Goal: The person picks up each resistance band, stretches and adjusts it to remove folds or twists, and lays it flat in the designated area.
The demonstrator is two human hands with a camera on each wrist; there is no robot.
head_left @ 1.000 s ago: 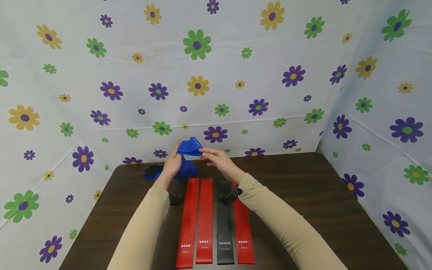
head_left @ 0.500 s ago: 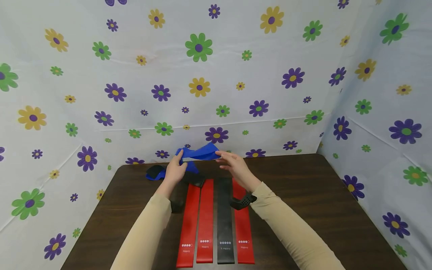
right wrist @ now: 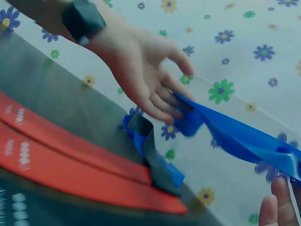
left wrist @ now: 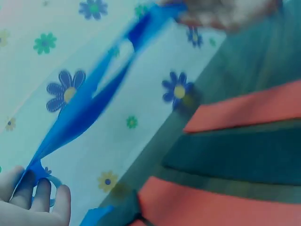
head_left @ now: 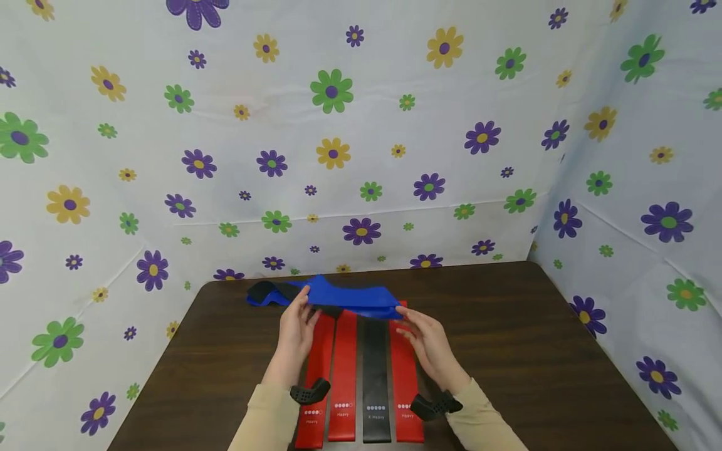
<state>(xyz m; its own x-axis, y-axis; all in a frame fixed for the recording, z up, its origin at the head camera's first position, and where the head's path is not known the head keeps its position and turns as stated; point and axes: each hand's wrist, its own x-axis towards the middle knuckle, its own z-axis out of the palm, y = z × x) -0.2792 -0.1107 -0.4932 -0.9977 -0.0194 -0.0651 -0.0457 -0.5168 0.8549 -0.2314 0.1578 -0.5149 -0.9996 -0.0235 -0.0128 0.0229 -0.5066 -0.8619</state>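
A blue resistance band [head_left: 352,297] stretches between my two hands over the far part of the table. My left hand [head_left: 296,332] grips its left end; in the left wrist view, the fingers [left wrist: 42,194] curl round it. My right hand [head_left: 431,347] pinches the right end between thumb and fingers, blurred at the top of the left wrist view. Beneath lie a red band [head_left: 313,382], a second red band [head_left: 343,382], a black band [head_left: 376,382] and a third red band [head_left: 407,369], side by side. White print on them reads Heavy or X-Heavy.
A loose heap of black and blue bands [head_left: 272,293] lies at the table's back left, reaching the far ends of the red bands. The dark wooden table [head_left: 507,351] ends at a white flowered cloth [head_left: 451,232] behind it and along both sides.
Both hands have come down and nearer, the right one also moving right. The blue band between them is drawn out longer and lower, and the left hand has shifted slightly right.
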